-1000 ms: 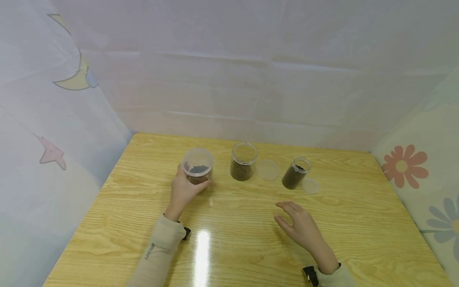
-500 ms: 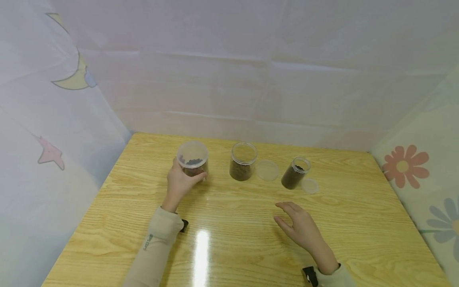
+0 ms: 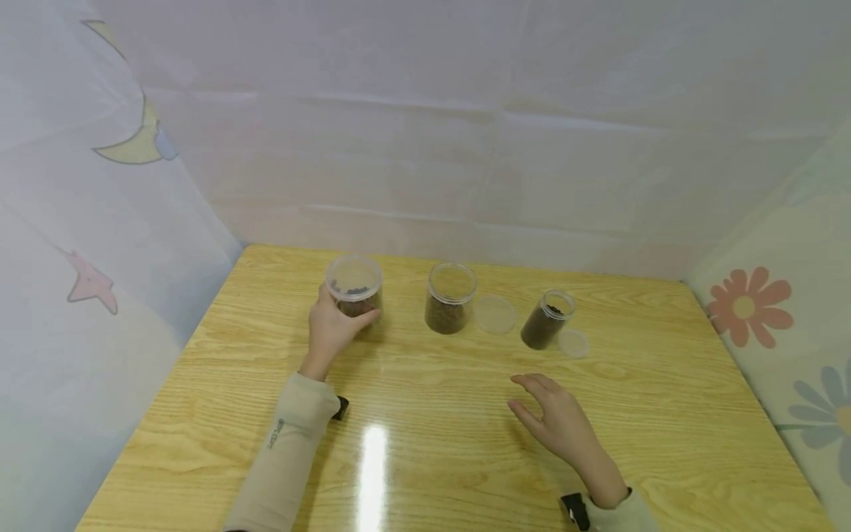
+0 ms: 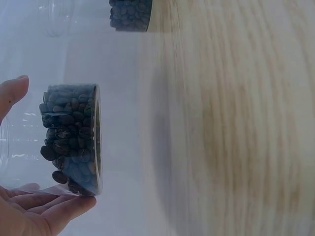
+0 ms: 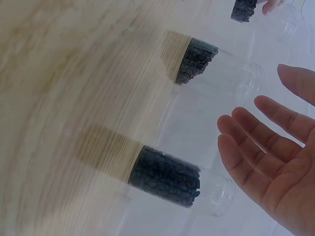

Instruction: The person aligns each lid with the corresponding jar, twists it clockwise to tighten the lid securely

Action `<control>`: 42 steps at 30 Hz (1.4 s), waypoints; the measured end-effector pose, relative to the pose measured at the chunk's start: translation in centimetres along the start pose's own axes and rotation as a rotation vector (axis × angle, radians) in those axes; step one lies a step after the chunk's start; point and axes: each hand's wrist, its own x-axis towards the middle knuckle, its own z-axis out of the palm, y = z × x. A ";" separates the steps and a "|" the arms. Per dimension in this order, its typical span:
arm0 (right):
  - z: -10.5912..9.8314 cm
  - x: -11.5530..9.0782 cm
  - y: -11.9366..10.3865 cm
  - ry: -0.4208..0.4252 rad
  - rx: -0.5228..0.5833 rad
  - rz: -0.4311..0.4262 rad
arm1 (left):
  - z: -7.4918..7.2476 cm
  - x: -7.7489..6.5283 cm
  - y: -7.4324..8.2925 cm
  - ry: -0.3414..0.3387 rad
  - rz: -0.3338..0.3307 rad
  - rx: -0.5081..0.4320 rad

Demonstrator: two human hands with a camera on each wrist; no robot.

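My left hand (image 3: 331, 329) grips a wide clear jar (image 3: 355, 299) at the left of the table, thumb on one side and fingers on the other. Dark beans (image 4: 71, 132) fill the lower part of this jar, and in the left wrist view its base is apart from the shadow on the wood. To its right stands a second open jar (image 3: 450, 303), partly filled with dark beans. A narrower open jar (image 3: 547, 321), fuller of beans, stands farther right. My right hand (image 3: 561, 423) hovers in front of it, fingers loosely bent and holding nothing.
A round translucent lid (image 3: 495, 315) lies between the middle and narrow jars. Beside the narrow jar is a smaller lid (image 3: 573, 343). The wooden table (image 3: 439, 443) ends at a pale cloth backdrop (image 3: 492, 162), with more printed cloth at both sides.
My left hand has carried the wide jar toward the back of the table and slightly left. The right hand and the other two jars have stayed in place.
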 end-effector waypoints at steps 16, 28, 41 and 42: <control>-0.3 0.1 -0.2 -0.009 0.022 0.025 | 0.1 1.6 -0.4 -0.051 -0.089 -0.030; -0.2 -0.1 -0.2 -0.016 0.010 0.054 | 0.7 2.8 -0.9 -0.057 -0.094 -0.058; 0.0 -0.2 0.1 -0.013 -0.001 0.051 | 1.2 3.2 -1.9 -0.043 -0.106 -0.101; 0.0 -0.2 0.1 -0.013 -0.003 0.050 | 1.2 3.2 -2.0 -0.043 -0.108 -0.097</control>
